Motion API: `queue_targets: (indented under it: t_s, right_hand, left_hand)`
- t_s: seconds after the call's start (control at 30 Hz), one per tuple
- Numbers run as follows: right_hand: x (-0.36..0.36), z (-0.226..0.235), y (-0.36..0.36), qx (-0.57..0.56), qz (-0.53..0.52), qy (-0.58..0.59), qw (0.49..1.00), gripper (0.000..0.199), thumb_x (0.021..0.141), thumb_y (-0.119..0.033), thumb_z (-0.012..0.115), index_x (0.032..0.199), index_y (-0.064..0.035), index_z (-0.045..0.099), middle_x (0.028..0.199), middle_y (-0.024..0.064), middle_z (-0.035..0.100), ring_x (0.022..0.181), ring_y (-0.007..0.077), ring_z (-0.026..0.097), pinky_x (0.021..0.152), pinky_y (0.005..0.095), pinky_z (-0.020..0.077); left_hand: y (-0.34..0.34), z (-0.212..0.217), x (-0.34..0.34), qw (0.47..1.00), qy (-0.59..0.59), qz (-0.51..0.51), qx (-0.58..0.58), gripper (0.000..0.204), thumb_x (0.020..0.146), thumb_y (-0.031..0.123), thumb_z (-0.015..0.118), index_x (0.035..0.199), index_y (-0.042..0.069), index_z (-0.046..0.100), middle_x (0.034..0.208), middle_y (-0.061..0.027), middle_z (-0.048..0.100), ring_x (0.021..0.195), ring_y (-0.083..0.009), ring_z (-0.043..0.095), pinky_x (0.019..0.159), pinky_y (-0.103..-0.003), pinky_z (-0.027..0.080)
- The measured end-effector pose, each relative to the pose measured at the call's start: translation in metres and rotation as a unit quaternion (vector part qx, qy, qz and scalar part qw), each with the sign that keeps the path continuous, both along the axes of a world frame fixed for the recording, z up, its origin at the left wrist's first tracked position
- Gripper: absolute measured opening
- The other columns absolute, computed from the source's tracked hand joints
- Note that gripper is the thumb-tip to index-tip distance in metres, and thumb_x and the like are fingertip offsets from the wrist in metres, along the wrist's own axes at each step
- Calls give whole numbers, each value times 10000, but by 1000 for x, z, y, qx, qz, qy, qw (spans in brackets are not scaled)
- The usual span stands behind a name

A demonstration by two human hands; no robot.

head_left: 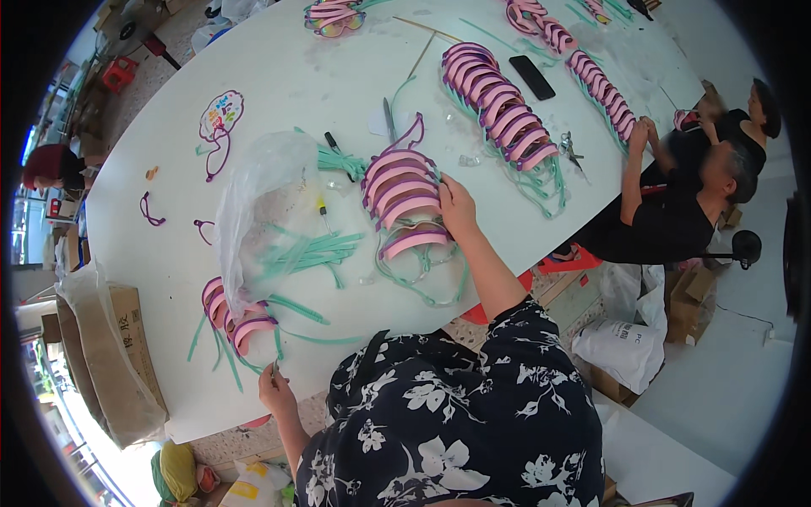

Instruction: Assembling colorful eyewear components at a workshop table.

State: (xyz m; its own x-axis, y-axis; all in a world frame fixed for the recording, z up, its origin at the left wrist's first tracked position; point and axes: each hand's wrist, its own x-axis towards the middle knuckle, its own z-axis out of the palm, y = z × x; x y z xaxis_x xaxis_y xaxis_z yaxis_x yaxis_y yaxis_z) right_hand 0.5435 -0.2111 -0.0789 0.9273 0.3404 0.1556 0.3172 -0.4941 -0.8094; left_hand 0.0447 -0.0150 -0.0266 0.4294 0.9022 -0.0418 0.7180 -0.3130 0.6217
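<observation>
My right hand [457,205] is closed at the right side of a nested row of pink and purple goggles [405,190]. Teal straps [422,283] loop below that row. Low at the table's near edge, my left hand [274,387] pinches the end of a teal strap. This strap runs up to a shorter group of pink goggles [245,325] at the left. Loose teal straps [312,253] lie in a pile between the two groups, partly under a clear plastic bag [262,194].
Longer goggle rows [498,106] and a black phone [532,78] lie further right, with keys [568,148] nearby. A black marker [334,144] lies by bundled straps. Two people [684,194] sit at the right edge. A cardboard box [127,355] stands at the left.
</observation>
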Motion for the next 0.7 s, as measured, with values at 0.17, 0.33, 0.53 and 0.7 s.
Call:
queue_targets:
  t_s: [0.17,0.33,0.53,0.7]
  right_hand:
    - [-1,10,-2,-36,46,-6,998,318,917,-187,512,1180,-29,593,998,214,646,949,394,586,849,466,462]
    - [-2,32,1,-34,107,18,993,208,890,-135,515,1032,-8,598,871,235,616,869,429,566,759,504,447]
    - [-1,16,-3,10,87,-53,995,261,869,-125,561,1087,15,599,996,206,631,918,395,572,812,470,461]
    - [37,22,-15,-25,-16,-189,981,289,839,-108,607,1114,-19,613,1173,165,595,981,351,568,859,442,474]
  left_hand:
    - [0,-3,12,999,52,5,-14,211,872,26,570,1066,-28,634,882,-147,644,600,-203,640,565,-320,496]
    - [3,-9,25,996,86,0,-27,216,872,50,580,1067,-23,639,879,-151,646,613,-214,644,600,-339,500]
    - [0,-6,43,993,112,-7,-23,226,859,47,586,1067,-22,641,893,-156,647,645,-224,648,618,-346,505]
    - [5,-23,23,994,106,-5,-17,226,847,33,547,1045,-32,637,908,-191,645,670,-265,656,618,-358,528]
